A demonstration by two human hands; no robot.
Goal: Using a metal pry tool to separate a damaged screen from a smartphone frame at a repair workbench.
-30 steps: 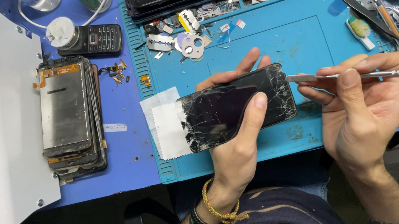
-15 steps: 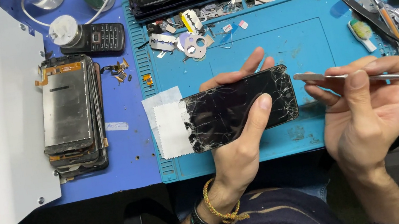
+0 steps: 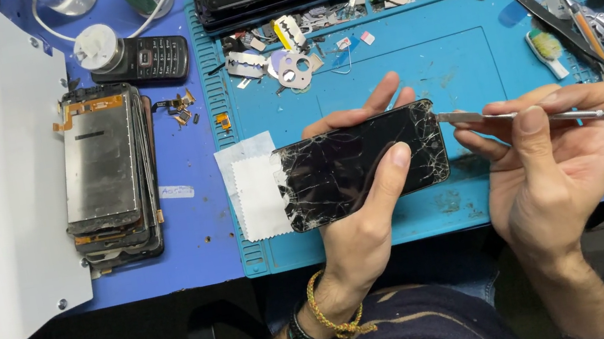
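Cracked black glass of the phone is gripped by the left hand above the blue mat, while the metal pry tool, pinched in the right hand, has been brought against its right edge, so prying appears begun.

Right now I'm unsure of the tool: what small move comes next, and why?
Probably ease the thin metal tool in the right hand under the edge of the cracked phone: its tip sits right at that edge, and the left hand grips the phone firmly.
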